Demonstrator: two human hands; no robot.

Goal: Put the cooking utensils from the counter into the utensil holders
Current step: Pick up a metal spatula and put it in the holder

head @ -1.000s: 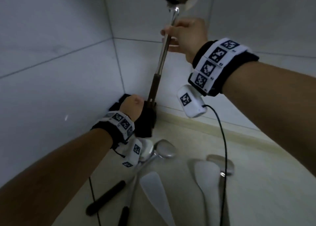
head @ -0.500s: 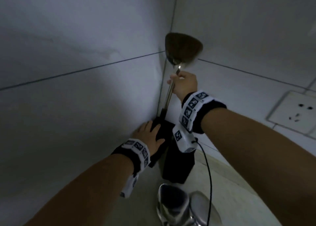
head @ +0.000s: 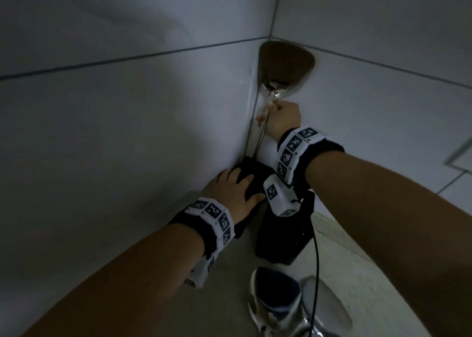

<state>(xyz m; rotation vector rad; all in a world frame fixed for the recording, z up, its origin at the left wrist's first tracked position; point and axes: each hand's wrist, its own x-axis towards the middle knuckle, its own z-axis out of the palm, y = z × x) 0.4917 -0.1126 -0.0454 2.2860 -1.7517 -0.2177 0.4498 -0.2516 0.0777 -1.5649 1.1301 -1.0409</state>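
— What's at centre frame?
— Two black utensil holders (head: pixel 283 237) in the tiled corner. My left hand (head: pixel 231 192) lies spread flat on one.
— And the spatula (head: pixel 284 66)?
— Upright above them; my right hand (head: pixel 282 121) fists its metal shaft, handle end inside.

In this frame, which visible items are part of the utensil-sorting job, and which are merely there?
Part of the job:
- metal spatula, gripped by the right hand
- black holder in the corner, steadied by the left hand
- second black holder
- shiny utensils on the counter

Merely there:
- wrist marker bands
- black cable
- wall socket
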